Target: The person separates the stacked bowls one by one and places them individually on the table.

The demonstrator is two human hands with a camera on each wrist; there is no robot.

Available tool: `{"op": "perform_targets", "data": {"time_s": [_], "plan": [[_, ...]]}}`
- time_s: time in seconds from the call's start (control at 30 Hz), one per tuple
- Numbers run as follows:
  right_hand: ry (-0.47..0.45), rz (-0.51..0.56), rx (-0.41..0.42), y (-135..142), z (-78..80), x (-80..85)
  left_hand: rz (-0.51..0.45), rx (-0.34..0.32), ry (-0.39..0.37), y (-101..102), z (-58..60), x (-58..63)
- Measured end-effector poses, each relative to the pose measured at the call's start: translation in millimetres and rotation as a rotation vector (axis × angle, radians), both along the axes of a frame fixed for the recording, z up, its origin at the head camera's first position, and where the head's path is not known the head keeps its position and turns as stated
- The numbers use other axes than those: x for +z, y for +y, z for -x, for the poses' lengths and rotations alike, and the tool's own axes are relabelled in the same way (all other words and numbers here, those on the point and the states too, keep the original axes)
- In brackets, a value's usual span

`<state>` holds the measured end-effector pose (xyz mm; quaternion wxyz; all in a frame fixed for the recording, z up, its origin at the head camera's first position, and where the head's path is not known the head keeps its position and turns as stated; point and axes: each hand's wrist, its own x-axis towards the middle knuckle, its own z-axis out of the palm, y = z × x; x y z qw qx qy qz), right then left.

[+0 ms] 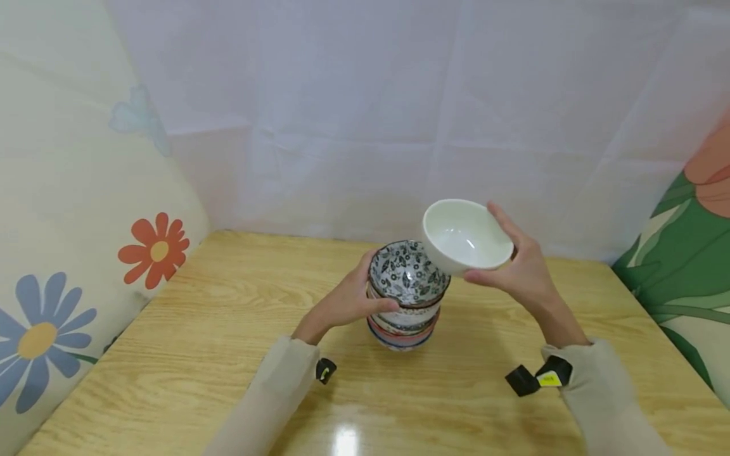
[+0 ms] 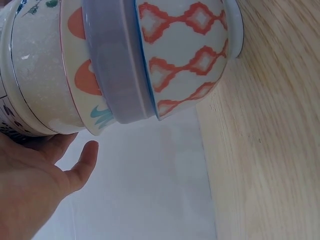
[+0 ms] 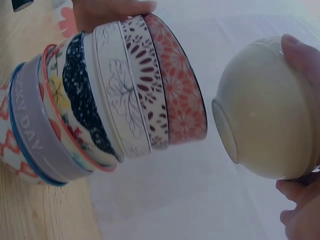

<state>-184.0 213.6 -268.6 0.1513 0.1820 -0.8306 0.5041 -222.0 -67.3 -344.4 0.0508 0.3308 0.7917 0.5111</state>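
Several nested bowls form an upright stack (image 3: 107, 100) on the wooden table. The top bowl (image 1: 407, 272) has a black floral pattern inside and, in the right wrist view, a pink outside. My left hand (image 1: 348, 301) grips the upper stack from the left, its thumb across the front near the top rim and other fingers partly hidden behind. My right hand (image 1: 525, 269) holds a plain white bowl (image 1: 467, 234) by its right side, thumb and fingers on opposite parts of the rim. The white bowl is tilted, just above and right of the stack; a gap shows between them in the right wrist view.
The wooden table (image 1: 217, 354) ends at a white cloth backdrop (image 1: 342, 126). A flower-printed panel (image 1: 57, 190) stands at the left and a leaf-printed one (image 1: 684, 253) at the right. Lower in the stack is a lavender bowl (image 2: 117, 65) above a red-and-white patterned one (image 2: 182, 50).
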Motion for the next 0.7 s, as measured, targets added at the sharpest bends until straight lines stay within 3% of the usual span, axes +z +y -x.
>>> {"op": "perform_targets", "data": {"time_s": [0.33,0.7], "plan": [[-0.021,0.008,-0.055,22.6,-3.9,-8.1,0.008,0.018,-0.014,0.5,-0.2,-0.8],[-0.038,0.026,-0.084,43.5,-7.1,-37.7,-0.004,0.016,-0.027,0.3,-1.4,-0.8]]}}
